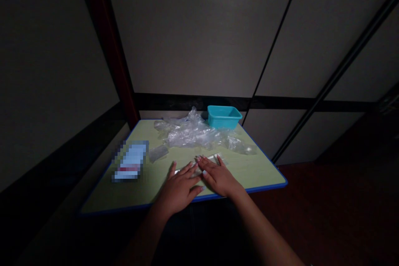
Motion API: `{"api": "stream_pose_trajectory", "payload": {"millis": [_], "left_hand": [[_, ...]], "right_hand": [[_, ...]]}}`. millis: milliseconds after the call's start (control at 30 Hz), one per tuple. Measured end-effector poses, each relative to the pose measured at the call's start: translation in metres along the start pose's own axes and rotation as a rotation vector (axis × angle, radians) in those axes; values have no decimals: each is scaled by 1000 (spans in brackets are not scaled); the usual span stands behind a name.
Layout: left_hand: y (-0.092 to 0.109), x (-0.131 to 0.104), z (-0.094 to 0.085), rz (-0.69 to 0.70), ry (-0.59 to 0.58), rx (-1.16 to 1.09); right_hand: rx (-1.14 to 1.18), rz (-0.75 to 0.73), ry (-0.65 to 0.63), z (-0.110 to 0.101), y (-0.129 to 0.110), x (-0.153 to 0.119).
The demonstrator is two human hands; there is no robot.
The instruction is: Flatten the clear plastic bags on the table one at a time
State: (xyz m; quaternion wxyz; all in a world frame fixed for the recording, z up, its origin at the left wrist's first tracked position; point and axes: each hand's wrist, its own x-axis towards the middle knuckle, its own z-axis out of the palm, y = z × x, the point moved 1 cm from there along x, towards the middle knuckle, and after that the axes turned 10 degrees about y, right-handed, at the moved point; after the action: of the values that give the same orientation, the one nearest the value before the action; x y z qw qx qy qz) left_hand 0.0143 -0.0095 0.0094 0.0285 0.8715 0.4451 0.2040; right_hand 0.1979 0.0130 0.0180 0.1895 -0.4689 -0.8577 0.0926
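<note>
Both hands lie on a flat, clear plastic bag near the front edge of the table. My left hand rests palm down with its fingers spread, over the bag's left part. My right hand lies palm down on the right part, fingers stretched out, its tips close to those of the left. Much of the bag is hidden beneath the hands. Behind them spreads a loose heap of crumpled clear plastic bags. To the left is a small folded piece of plastic.
A turquoise plastic basket stands at the back right of the light green table, which has a blue rim. A blurred-out pale blue item lies at the left. Cabinet panels rise right behind the table.
</note>
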Motion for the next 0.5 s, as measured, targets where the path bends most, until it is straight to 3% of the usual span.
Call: {"api": "stream_pose_trajectory", "payload": {"millis": [500], "left_hand": [[-5, 0, 4, 2, -12, 0]], "right_hand": [[-157, 210, 13, -4, 18, 2]]}}
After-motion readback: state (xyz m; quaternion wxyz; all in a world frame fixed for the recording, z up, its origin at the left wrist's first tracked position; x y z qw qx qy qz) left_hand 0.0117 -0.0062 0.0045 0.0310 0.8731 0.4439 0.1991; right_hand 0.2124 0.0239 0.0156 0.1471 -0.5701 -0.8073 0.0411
